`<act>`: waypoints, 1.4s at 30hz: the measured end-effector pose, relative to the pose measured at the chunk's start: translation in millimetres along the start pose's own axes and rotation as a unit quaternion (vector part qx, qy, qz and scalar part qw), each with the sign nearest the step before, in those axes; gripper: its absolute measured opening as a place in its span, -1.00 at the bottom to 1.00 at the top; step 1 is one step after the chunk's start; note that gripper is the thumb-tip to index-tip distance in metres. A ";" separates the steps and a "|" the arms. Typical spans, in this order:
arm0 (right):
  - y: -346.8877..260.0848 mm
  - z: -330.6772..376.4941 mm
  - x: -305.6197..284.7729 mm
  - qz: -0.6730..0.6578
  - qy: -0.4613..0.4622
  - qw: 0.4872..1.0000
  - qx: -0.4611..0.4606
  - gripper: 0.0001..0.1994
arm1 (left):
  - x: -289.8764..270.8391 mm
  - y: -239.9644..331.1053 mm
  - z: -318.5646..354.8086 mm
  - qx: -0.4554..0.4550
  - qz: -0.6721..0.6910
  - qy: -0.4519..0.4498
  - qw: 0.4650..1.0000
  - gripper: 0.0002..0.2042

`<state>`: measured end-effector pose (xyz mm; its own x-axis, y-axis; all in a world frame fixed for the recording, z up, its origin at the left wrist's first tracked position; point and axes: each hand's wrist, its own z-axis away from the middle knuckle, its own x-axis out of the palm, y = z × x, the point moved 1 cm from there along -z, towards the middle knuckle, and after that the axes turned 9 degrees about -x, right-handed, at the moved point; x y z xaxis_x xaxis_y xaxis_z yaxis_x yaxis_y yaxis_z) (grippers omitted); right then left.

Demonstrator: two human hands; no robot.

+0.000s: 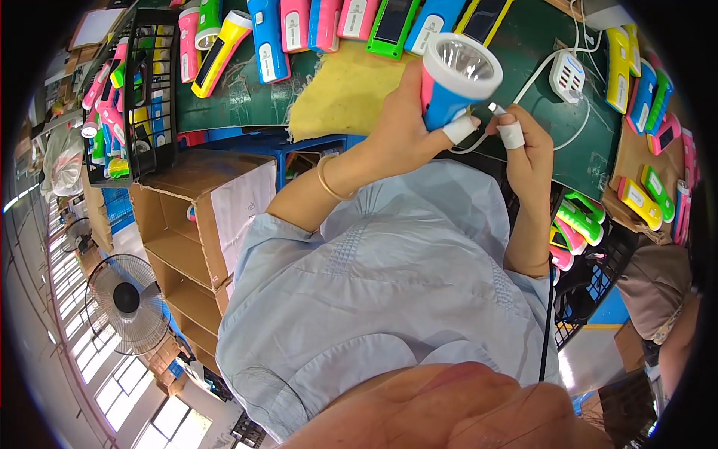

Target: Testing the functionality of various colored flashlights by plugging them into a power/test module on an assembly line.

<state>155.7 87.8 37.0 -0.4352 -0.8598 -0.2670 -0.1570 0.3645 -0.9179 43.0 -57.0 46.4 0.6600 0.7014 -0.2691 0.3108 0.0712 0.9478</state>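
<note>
My left hand [404,112] is wrapped round a blue and pink flashlight [446,103], whose white rim and shiny reflector face up and away from me. White tape covers the thumb tip. Just right of the flashlight, my right hand [529,150] pinches the small white plug [493,108] of a cable between thumb and a taped finger. The plug sits close to the flashlight's side, apart from it as far as I can see. A white cable [529,78] runs by this hand toward a white multi-port USB charger [568,75] on the green tabletop [535,123].
A yellow cloth [329,93] lies on the table, left of my hands. Several colourful flashlights line the far edge, including a blue one [268,45]. More fill a black crate [153,97] at left and a cardboard sheet [636,153] at right. Cardboard boxes [176,224] stand at lower left.
</note>
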 end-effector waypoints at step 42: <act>-24.1 -44.7 -18.1 0.129 0.115 0.985 -0.001 -0.67 | -7.3 9.7 -37.6 -0.257 0.328 -0.110 0.902 -0.60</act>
<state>127.7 110.5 77.1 -0.6500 -0.6352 -0.4171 -0.0172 0.5610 -0.8276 15.5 -34.8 64.0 0.7238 0.5589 0.4047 -0.5171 0.0509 0.8544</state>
